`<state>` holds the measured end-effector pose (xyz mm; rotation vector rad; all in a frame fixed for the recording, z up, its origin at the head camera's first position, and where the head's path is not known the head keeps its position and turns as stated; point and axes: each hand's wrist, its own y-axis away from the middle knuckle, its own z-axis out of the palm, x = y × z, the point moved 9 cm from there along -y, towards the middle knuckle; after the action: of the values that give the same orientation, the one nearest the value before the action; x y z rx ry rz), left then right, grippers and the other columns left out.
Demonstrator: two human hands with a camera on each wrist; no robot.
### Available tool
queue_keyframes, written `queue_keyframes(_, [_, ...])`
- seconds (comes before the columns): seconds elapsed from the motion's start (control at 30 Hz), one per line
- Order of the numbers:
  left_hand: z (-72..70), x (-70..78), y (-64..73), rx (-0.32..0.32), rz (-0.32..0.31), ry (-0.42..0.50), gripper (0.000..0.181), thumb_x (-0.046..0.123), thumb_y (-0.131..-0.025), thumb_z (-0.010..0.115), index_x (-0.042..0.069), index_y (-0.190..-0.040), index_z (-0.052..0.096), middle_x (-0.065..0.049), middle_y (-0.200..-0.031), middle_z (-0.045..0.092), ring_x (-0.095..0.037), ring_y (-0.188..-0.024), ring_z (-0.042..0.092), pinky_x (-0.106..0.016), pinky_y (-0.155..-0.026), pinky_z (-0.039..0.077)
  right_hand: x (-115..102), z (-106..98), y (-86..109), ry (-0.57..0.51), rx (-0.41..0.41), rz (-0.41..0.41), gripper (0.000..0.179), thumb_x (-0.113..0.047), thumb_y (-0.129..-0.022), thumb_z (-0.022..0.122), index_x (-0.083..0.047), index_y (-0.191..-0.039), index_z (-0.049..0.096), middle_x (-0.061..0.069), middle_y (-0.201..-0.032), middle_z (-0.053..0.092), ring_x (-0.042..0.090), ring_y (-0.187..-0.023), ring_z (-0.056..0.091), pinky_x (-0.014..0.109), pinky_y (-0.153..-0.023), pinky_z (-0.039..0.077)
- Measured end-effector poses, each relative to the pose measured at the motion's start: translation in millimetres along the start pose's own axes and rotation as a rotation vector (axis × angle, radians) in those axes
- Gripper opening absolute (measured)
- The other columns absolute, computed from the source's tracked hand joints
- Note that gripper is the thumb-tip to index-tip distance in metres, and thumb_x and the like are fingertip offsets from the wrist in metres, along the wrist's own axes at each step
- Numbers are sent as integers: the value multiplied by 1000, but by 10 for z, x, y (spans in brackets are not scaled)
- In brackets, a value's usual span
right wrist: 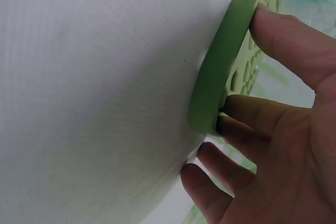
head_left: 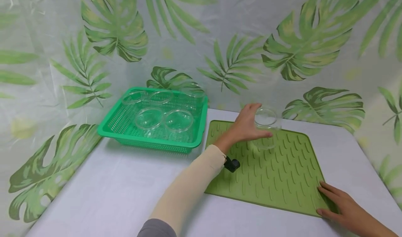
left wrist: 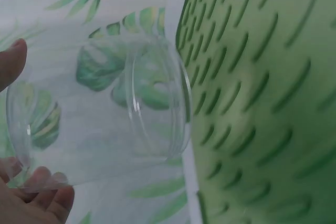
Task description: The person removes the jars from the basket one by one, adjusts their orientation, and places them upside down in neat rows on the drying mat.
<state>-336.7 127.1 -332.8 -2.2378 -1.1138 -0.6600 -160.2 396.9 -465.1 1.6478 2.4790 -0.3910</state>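
My left hand (head_left: 249, 123) grips a clear cylindrical cup (head_left: 265, 132) from its left side, over the far part of the green mat (head_left: 260, 181). In the left wrist view, the thumb and fingertips lie around one end of the cup (left wrist: 105, 114), and its other end faces the ridged mat (left wrist: 252, 103). Down at the near right corner of the mat, my right hand (head_left: 342, 207) rests with thumb and fingers spread across the corner. The right wrist view shows that hand (right wrist: 283, 129) with its fingertips at the mat's green edge (right wrist: 220, 66).
A green plastic basket (head_left: 150, 144) stands left of the mat, holding several clear cups (head_left: 179, 120). Both sit on a white table (head_left: 125, 188). A leaf-patterned sheet (head_left: 232, 24) hangs behind. A small black camera (head_left: 231, 164) is strapped to the left wrist.
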Motion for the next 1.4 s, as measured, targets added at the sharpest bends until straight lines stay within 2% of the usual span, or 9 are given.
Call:
queue_keyframes(0.2, [262, 26, -103, 44, 32, -4, 100, 55, -78, 79, 19, -156, 28, -1, -161, 30, -18, -148, 35, -36, -115, 41, 23, -10, -7, 9, 24, -13, 68, -24, -77, 82, 14, -127, 56, -35, -148, 8, -37, -117, -11, -10, -90, -7])
queue_keyframes(0.3, [414, 30, -127, 45, 17, -10, 99, 56, -78, 78, 20, -156, 29, 0, -162, 29, -17, -149, 34, -35, -114, 41, 69, 18, 3, 19, -12, 32, 69, -27, -79, 81, 12, -130, 56, -4, -160, 27, -37, -115, -11, -8, -92, 0])
queue_keyframes(0.37, [529, 32, -136, 33, -8, 10, 97, 56, -79, 77, 23, -156, 28, 0, -162, 28, -17, -148, 35, -34, -113, 43, 104, 38, 10, 39, -65, 80, 69, -30, -81, 80, 10, -131, 55, 20, -150, 43, -19, -141, -5, 3, -103, 18])
queue_keyframes(0.43, [643, 54, -149, 21, -26, 45, 96, 56, -80, 76, 26, -156, 27, 1, -160, 28, -15, -145, 38, -33, -110, 45, 136, 55, 11, 39, -126, 126, 71, -32, -83, 79, 11, -133, 54, 30, -139, 49, 17, -152, 17, 26, -106, 37])
queue_keyframes(0.5, [748, 94, -165, 5, -32, 69, 94, 57, -81, 75, 27, -156, 27, 3, -159, 28, -13, -142, 41, -30, -108, 46, 156, 66, 9, 36, -186, 163, 73, -34, -84, 77, 13, -133, 52, 33, -138, 47, 45, -133, 42, 49, -92, 48])
queue_keyframes(0.57, [830, 145, -180, -7, -27, 84, 92, 57, -81, 74, 28, -155, 28, 4, -158, 29, -11, -141, 42, -28, -107, 46, 160, 76, -1, 15, -233, 186, 74, -34, -85, 76, 16, -134, 50, 37, -138, 45, 57, -118, 46, 65, -85, 46])
queue_keyframes(0.87, [946, 296, -275, 65, 79, -45, 96, 58, -78, 77, 25, -155, 30, 7, -162, 29, -9, -148, 33, -25, -116, 36, 113, 79, -61, 5, -219, 175, 74, -34, -83, 78, 14, -133, 51, 34, -139, 45, 54, -119, 47, 66, -85, 45])
queue_keyframes(1.1, [1042, 249, -310, 69, 19, 33, 96, 52, -78, 80, 25, -155, 29, 9, -163, 24, -6, -148, 32, -21, -110, 41, 91, 71, -67, 91, -144, 126, 72, -36, -79, 81, 8, -130, 58, 25, -138, 51, 44, -112, 48, 45, -86, 50])
queue_keyframes(1.4, [1097, 308, -373, 28, 13, 43, 94, 47, -80, 80, 23, -155, 28, 9, -165, 17, -6, -149, 29, -19, -110, 40, 72, 39, -108, 91, -149, 136, 71, -36, -79, 81, 8, -129, 58, 26, -137, 52, 44, -113, 51, 48, -85, 50])
